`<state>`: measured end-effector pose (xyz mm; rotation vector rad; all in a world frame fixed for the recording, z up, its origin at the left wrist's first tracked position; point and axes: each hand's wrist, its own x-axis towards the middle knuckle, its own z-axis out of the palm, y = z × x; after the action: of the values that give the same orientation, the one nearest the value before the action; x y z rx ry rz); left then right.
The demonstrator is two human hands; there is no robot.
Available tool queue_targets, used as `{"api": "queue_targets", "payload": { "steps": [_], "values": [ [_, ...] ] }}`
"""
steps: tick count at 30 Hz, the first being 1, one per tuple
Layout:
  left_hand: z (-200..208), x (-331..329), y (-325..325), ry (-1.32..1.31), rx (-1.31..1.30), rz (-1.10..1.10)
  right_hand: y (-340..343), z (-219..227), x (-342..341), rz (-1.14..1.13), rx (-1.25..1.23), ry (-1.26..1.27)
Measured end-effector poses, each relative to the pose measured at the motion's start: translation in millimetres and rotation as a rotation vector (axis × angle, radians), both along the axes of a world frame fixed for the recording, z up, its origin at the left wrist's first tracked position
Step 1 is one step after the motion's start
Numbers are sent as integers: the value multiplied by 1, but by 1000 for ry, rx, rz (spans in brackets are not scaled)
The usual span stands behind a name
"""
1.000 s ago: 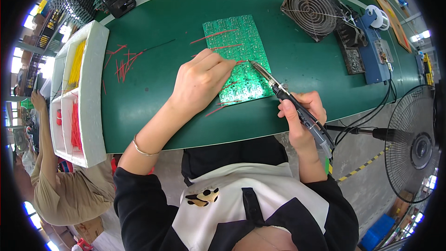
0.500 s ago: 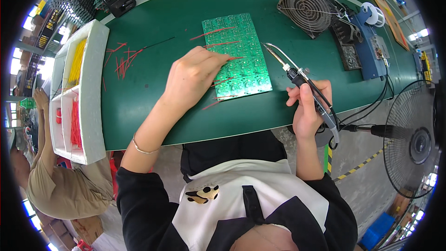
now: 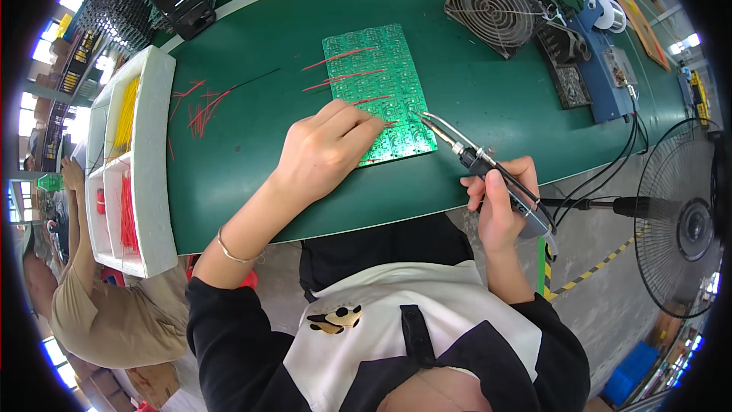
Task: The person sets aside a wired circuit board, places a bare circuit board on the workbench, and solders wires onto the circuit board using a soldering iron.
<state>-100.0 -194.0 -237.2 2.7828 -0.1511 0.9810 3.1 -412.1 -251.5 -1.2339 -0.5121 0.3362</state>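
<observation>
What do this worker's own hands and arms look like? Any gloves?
No gloves: the left hand and right hand are both bare. The black sleeves leave the forearms uncovered. A thin, silvery bangle circles the left one.

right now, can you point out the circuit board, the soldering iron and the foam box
circuit board (image 3: 401, 87): head view, green face near its middle
soldering iron (image 3: 474, 161): head view, dark front of handle
foam box (image 3: 155, 168): head view, right-hand wall

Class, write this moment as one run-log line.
left hand: at red wire on green circuit board; right hand: gripping soldering iron, tip at board; left side: white foam box
</observation>
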Motion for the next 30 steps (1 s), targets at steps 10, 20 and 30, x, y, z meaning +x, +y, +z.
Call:
{"api": "queue_targets", "payload": {
  "steps": [10, 20, 30],
  "values": [
    [-4, -2, 2, -31, -54, -2, -3, -2, -8, 56, -70, 57],
    [-4, -2, -1, -32, -42, 7, -3, -4, -12, 97, -97, 60],
    [-5, -3, -3, -10, -34, 31, 2, 1, -16, 46, -148, 16]
  ]
}}
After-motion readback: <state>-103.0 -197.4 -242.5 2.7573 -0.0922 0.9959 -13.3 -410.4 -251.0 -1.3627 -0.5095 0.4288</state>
